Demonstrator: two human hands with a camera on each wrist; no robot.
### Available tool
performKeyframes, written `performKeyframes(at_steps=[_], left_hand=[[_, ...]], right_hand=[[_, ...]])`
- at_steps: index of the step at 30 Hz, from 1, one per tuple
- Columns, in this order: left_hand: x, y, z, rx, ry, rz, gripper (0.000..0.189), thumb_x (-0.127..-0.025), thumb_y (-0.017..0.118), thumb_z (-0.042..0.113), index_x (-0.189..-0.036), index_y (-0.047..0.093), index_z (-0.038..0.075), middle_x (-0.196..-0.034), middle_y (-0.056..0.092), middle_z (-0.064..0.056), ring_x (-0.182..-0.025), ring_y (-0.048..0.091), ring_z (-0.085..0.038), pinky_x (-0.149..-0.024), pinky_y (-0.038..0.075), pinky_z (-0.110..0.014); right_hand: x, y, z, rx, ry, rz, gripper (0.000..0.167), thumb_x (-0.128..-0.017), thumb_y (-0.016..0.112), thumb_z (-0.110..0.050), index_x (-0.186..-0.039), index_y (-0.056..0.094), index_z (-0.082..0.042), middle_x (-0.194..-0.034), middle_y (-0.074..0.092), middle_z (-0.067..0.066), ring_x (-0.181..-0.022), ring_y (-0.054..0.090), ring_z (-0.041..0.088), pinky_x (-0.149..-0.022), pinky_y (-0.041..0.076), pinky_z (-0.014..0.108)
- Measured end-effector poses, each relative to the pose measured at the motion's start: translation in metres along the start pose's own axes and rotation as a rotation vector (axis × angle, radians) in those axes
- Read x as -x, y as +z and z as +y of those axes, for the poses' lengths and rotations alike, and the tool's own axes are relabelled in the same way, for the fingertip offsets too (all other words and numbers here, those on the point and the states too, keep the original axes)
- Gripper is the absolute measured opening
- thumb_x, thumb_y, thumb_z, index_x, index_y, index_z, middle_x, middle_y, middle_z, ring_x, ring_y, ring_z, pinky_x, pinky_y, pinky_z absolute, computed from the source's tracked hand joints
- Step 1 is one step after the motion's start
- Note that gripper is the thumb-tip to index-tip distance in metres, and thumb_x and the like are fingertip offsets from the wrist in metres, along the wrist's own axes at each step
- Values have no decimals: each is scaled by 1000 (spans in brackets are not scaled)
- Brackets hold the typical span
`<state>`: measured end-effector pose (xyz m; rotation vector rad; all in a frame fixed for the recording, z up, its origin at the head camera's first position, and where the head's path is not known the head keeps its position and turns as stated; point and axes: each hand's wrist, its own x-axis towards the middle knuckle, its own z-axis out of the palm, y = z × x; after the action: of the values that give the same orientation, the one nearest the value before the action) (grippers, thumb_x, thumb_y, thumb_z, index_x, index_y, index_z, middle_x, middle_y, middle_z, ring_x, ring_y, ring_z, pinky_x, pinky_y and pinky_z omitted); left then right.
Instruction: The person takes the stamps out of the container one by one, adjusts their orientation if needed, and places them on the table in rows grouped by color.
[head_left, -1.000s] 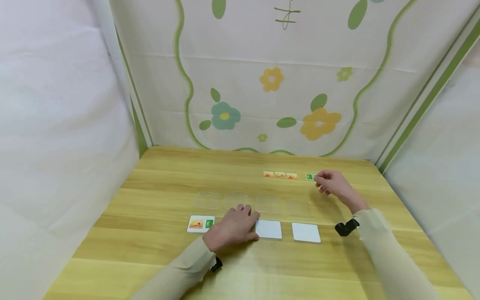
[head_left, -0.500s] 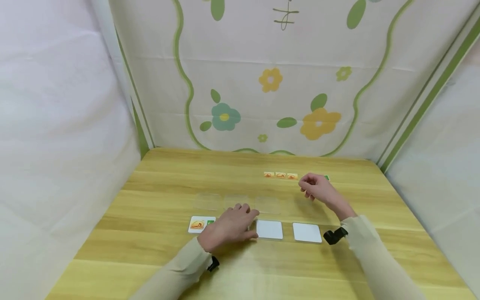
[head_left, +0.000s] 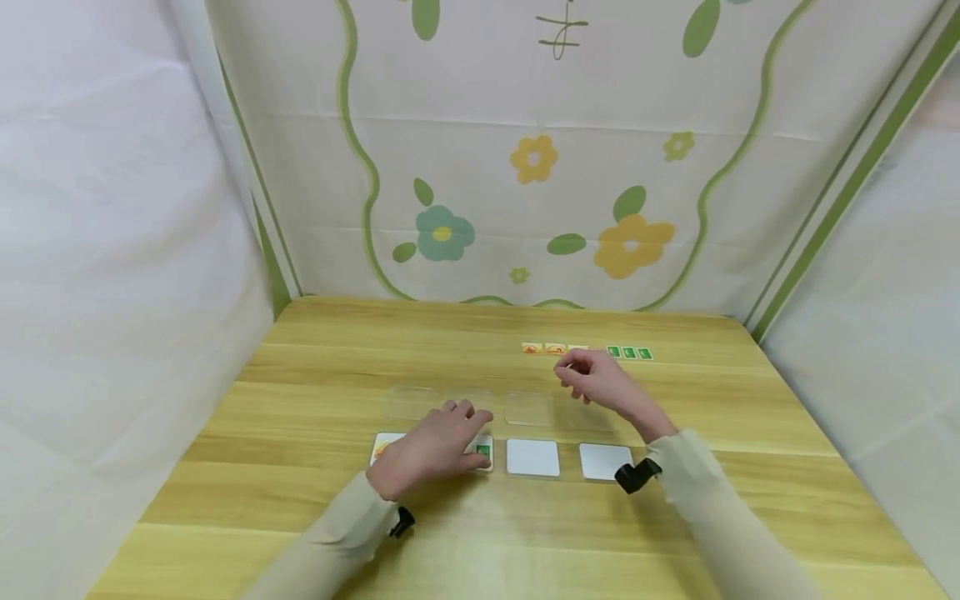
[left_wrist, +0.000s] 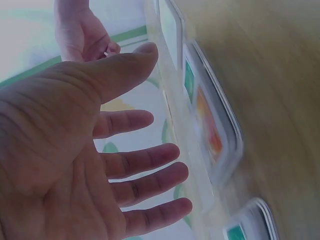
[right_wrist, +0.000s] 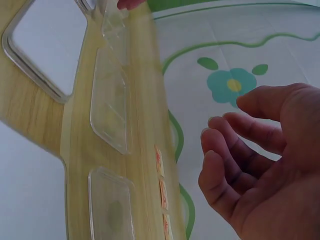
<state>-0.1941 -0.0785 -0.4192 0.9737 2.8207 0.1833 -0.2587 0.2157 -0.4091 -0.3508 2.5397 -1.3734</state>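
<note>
Moved over the last second: my right hand [head_left: 603, 383], from the green pieces [head_left: 629, 352] leftward to just near of the orange pieces [head_left: 555, 348]; my left hand [head_left: 438, 446], slightly left, uncovering green print on the second card [head_left: 483, 452].

Right hand: fingers loosely bent, thumb apart, nothing seen between. Left hand: fingers spread loosely over the second card, contact uncertain.

Far right on the table [head_left: 225, 500]: three orange, three green. Near row: first card [head_left: 381, 446], printed; third card [head_left: 532, 458] and fourth card [head_left: 602, 461], blank. Between: clear plates [head_left: 528, 408].

Step, as I judged it: choosing a piece. Next called for: a fine fingertip pinch.
</note>
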Motion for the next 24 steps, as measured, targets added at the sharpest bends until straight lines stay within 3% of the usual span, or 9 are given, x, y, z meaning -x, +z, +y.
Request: performKeyframes(at_steps=[6,10,18,24], left_hand=[[7,2,-9,21,-11,8,63,-87,70,48,-138,51,16,-119,57,-5,-100,52,-22,-83,48,-40],[11,1,-16,32,-28,8,63,-86,71,48,-137,52,15,-119,57,-6,-100,52,-22,-84,48,-42],[18,1,-22,58,-61,-20,60,-85,73,46,-133,55,14,-122,56,-10,-103,52,-26,-88,47,-46],[19,1,-24,20,-40,-1,54,-83,75,45,-124,60,12,-119,56,-10,-101,52,-27,-84,48,-46]], right_hand=[[0,21,-12,72,-49,-37,22,-97,60,-27,-108,66,-8,-95,65,20,-75,63,36,-62,54,43],[0,35,-19,104,-82,-71,25,-97,60,-28,-108,66,-6,-96,66,19,-76,64,35,-60,54,36],[-2,61,-27,206,-142,-99,13,-95,63,-28,-99,68,-16,-85,66,0,-69,60,12,-60,51,27],[-2,77,-35,271,-207,-110,8,-93,66,-26,-94,69,-19,-82,64,-5,-71,56,9,-61,46,24]])
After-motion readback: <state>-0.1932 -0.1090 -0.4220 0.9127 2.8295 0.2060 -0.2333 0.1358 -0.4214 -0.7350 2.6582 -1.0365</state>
